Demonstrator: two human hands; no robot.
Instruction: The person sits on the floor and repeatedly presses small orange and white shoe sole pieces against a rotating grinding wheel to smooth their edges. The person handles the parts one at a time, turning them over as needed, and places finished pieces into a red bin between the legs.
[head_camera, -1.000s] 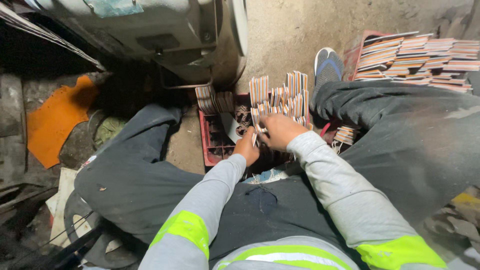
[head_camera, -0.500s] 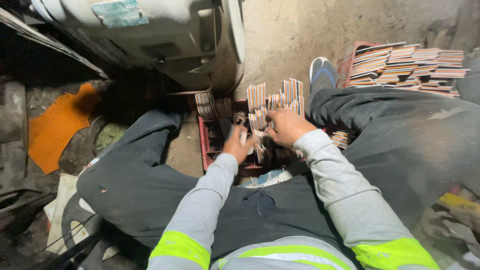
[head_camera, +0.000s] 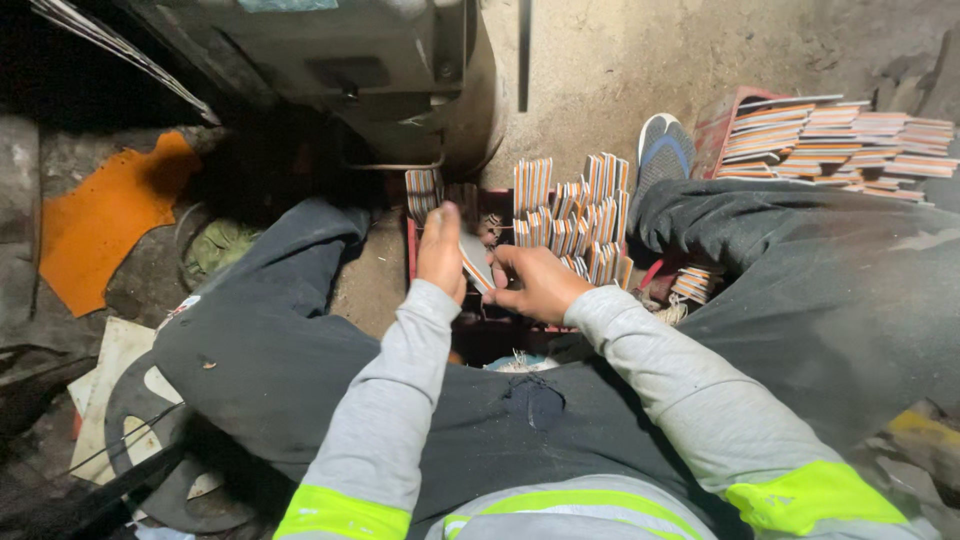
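Observation:
I sit on the floor with a red crate (head_camera: 412, 262) between my legs. Bundles of flat striped cards (head_camera: 570, 215) stand on edge inside it. My left hand (head_camera: 441, 250) and my right hand (head_camera: 537, 283) meet over the crate's near left part. Together they grip a small flat card (head_camera: 474, 260) between them, the left hand at its left edge, the right pinching its lower end. My grey sleeves carry yellow reflective bands.
A second red crate (head_camera: 722, 130) at the far right holds several flat stacks of the same cards. My shoe (head_camera: 662, 150) rests beside it. A grey machine housing (head_camera: 390, 70) stands just beyond the near crate. An orange sheet (head_camera: 95, 225) lies at left.
My view has tilted a little. Both hands have shifted left and toward me over the crate, and the left hand is now upright against the card.

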